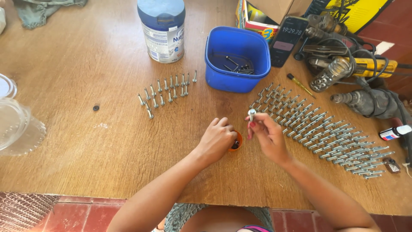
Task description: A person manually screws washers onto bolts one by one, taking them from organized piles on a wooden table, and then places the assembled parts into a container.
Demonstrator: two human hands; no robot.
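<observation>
Steel bolt (252,114), small, stiff, light and slick, pinched upright by its shank in my right hand (268,136) above the wooden table (86,77), best gripped mid-shank; left hand (217,139) curled with its fingertips in the orange cup (236,141).

A silver bolt (252,114) stands upright beside a small orange cap (236,141) of dark washers.

A blue tub (237,59) with a few bolts inside is set near the far edge of the wooden table (86,141). Left of the tub a tin (162,30) is stood; right of it, a phone (288,40) is propped, and power drills (352,73) are piled farther right. A clear plastic lid (17,124) is seen far left of the tub.
</observation>
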